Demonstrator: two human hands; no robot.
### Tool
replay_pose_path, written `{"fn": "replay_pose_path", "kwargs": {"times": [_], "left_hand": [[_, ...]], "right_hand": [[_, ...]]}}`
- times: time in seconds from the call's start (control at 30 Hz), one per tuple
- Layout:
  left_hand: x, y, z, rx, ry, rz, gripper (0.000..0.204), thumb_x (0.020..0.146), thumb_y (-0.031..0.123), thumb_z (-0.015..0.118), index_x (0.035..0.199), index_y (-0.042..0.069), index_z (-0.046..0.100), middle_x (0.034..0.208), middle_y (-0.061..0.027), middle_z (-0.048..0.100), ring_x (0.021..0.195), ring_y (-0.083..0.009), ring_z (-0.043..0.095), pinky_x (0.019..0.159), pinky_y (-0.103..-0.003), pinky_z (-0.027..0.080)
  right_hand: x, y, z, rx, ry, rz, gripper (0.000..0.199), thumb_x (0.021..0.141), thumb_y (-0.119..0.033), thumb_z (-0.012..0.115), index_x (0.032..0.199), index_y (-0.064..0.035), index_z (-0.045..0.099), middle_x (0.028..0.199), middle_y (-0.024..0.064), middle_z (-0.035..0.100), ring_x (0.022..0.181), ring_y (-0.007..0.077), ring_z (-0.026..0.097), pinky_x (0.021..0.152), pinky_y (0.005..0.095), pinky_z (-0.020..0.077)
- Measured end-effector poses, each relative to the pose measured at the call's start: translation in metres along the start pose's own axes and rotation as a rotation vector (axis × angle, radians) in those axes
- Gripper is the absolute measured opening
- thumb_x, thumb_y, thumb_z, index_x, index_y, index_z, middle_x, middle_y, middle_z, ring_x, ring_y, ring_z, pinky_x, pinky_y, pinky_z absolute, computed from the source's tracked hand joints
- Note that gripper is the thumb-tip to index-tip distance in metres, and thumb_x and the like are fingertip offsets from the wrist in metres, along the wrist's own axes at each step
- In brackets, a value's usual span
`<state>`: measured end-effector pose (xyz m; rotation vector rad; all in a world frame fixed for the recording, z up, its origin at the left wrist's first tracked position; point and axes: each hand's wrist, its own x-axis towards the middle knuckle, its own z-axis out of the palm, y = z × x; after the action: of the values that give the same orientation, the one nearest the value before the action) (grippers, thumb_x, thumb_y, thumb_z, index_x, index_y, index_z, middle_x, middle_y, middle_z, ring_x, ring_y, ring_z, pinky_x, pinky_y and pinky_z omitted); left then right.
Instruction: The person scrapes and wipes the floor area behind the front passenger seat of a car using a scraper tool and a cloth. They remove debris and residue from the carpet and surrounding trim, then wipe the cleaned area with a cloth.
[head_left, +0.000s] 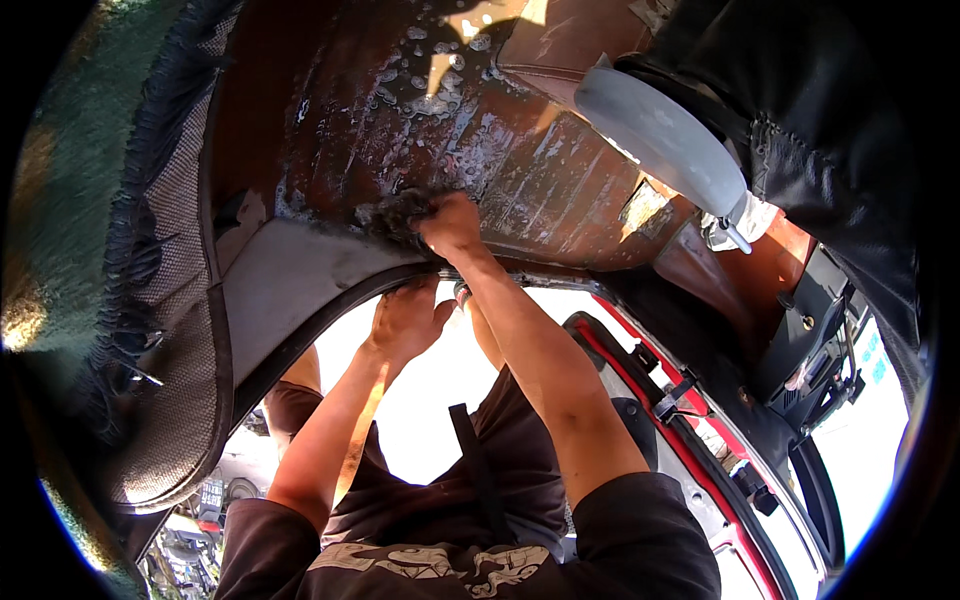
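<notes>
One broad brown panel (470,140), wet and foamy, fills the far side; a red-edged door (680,450) stands at near right, and a black sill trim (318,328) curves along the near edge. At that trim I see the left hand (405,315), thumb spread from its fingers. Farther off, the right hand (450,225), nearer the work, pinches a dark shaggy wad (398,212) that juts left of its curled fingers, long axis roughly left to right, against the panel.
</notes>
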<state>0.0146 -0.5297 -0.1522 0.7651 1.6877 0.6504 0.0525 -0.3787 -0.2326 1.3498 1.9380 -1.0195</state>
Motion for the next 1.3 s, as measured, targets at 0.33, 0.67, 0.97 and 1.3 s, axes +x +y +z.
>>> {"fn": "replay_pose_path", "kwargs": {"times": [0.33, 0.67, 0.97, 1.3], "left_hand": [[0.0, 0.0, 0.009, -0.014, -0.011, -0.027, 0.048, 0.093, 0.028, 0.064, 0.128, -0.003, 0.055, 0.117, -0.0272, 0.065, 0.109, -0.0437, 0.063, 0.093, -0.05, 0.052], [0.003, 0.008, 0.005, 0.067, -0.09, -0.044, 0.06, 0.094, 0.033, 0.062, 0.141, 0.0, 0.046, 0.128, -0.0302, 0.059, 0.112, -0.0429, 0.062, 0.098, -0.048, 0.05], [0.0, 0.005, 0.014, 0.06, -0.042, -0.017, 0.055, 0.093, 0.032, 0.063, 0.135, -0.001, 0.05, 0.134, -0.0261, 0.057, 0.123, -0.0409, 0.057, 0.104, -0.048, 0.046], [0.005, 0.009, 0.005, 0.05, -0.097, -0.038, 0.06, 0.098, 0.037, 0.055, 0.139, -0.005, 0.047, 0.132, -0.0284, 0.057, 0.126, -0.0405, 0.054, 0.105, -0.049, 0.043]], "right_hand": [[0.013, 0.073, -0.118, 0.282, 0.342, -0.146, 0.024, 0.068, -0.015, 0.075, 0.078, 0.0021, 0.06, 0.066, 0.0082, 0.059, 0.061, 0.0142, 0.052, 0.056, 0.0346, 0.0442], [0.008, 0.295, -0.136, -0.59, 0.136, 0.238, 0.055, 0.071, -0.022, 0.073, 0.124, -0.0076, 0.067, 0.119, 0.0218, 0.068, 0.114, 0.0395, 0.064, 0.098, 0.0439, 0.0518], [0.002, 0.038, 0.001, -0.387, -0.077, -0.19, 0.029, 0.068, -0.02, 0.076, 0.093, -0.0052, 0.074, 0.098, 0.0201, 0.072, 0.095, 0.0378, 0.07, 0.083, 0.0438, 0.0571], [0.045, -0.067, -0.023, 0.325, 0.051, -0.351, 0.015, 0.077, -0.007, 0.076, 0.089, -0.0001, 0.069, 0.077, 0.0068, 0.069, 0.07, 0.0102, 0.061, 0.065, 0.0302, 0.0495]]}}
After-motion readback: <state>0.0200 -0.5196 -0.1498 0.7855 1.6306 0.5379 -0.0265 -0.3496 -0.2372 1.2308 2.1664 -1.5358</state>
